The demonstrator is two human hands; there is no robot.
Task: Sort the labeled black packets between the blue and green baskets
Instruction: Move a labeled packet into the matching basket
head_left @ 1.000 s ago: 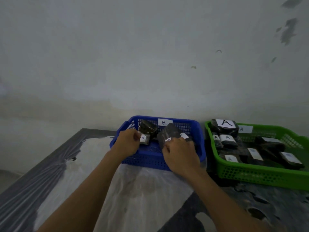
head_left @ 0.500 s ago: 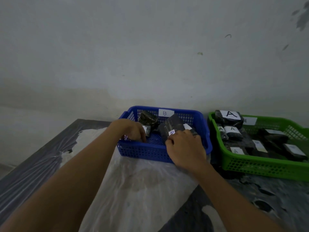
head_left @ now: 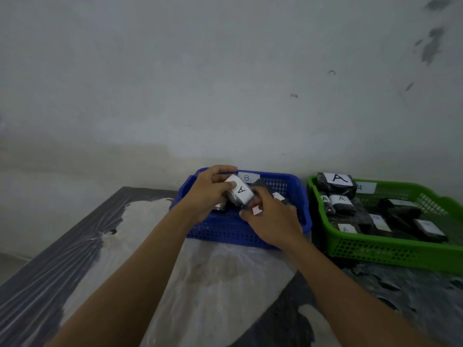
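Over the blue basket (head_left: 235,229), the left hand (head_left: 208,194) grips a packet (head_left: 240,192) labeled A; the right hand (head_left: 273,221) pinches another packet (head_left: 260,187).

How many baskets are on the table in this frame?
2. The blue basket sits behind both hands, marked B; the green basket stands right of it, marked A, holding black packets. None appears hidden.
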